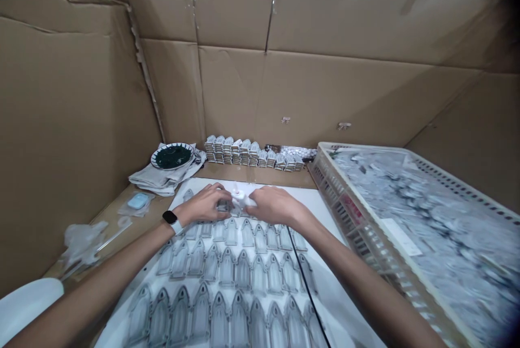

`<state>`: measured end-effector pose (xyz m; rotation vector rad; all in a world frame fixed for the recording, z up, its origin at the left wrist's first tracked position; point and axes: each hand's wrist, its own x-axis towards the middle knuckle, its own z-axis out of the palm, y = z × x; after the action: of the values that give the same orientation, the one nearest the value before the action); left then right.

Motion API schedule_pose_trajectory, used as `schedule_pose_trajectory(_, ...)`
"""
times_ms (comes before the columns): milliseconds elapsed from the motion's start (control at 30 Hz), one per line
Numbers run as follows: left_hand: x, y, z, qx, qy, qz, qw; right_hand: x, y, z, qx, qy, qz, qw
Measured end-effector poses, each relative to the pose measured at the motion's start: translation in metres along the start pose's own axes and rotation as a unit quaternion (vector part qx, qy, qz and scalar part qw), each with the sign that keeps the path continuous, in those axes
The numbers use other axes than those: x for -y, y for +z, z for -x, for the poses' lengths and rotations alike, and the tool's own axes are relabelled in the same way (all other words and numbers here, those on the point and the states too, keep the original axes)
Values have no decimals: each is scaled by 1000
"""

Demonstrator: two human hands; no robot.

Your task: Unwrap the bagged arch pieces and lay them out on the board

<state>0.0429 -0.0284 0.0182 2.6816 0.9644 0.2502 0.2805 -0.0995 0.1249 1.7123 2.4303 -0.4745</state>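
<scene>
Both my hands reach to the far end of a white board (320,212) covered with rows of small grey arch-shaped pieces (244,269). My left hand (205,204), with a black watch on the wrist, rests fingers-down on the far row of pieces. My right hand (274,204) is closed round a small white object (239,198) held between the two hands; I cannot make out what it is. The left fingertips touch or nearly touch that same object.
A cream slotted crate (365,229) full of grey pieces stands at the right. Stacks of finished pieces (252,153) line the cardboard back wall. A green-filled dish (173,155) sits on folded cloth at the left, near a blue case (138,201) and plastic bags.
</scene>
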Motion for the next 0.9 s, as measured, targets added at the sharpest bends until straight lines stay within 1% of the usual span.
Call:
schedule_pose_trajectory(100,-3,-3,-3,13,15,14,1000,-27,15,15,-38,24,-120,992)
schedule_pose_trajectory(200,-5,-5,-7,12,14,15,1000,-48,39,26,-70,62,-257,962)
schedule_pose_trajectory(267,-8,-6,-11,6,14,19,1000,-55,58,31,-89,96,-303,944)
schedule_pose_trajectory(367,-12,-7,-17,-7,19,39,999,-58,81,33,-113,120,-313,935)
schedule_pose_trajectory(467,-14,-5,-24,2,24,51,998,-57,93,31,-128,119,-309,935)
schedule_pose_trajectory(633,-12,2,-36,32,11,38,999,-57,97,24,-123,107,-310,936)
schedule_pose_trajectory(767,-11,5,-41,52,11,48,997,-58,101,21,-136,107,-309,935)
schedule_pose_trajectory(900,-9,7,-44,43,29,58,997,-58,105,18,-143,119,-273,944)
